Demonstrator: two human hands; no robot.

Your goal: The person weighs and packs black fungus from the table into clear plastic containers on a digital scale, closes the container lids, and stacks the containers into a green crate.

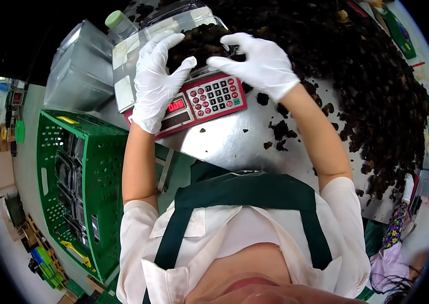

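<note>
Dark, ruffled pieces that look like wood ear mushrooms (205,39) form a heap between my two white-gloved hands, above a red digital scale (214,99). My left hand (159,76) is at the heap's left side, thumb and fingers apart. On the other side, my right hand (262,63) has its fingers curved and spread, with the thumb pointing toward the left thumb. A clear edge shows under the heap, perhaps a plastic box; most of it is hidden. The scale's red display (176,105) seems to read 0.00.
More mushrooms (386,101) cover the metal table (214,147) to the right and back. Clear plastic boxes (80,76) stand left of the scale, near a green-capped jar (115,20). A green crate (108,177) holds black-and-clear containers. Another person's sleeve (395,225) is at lower right.
</note>
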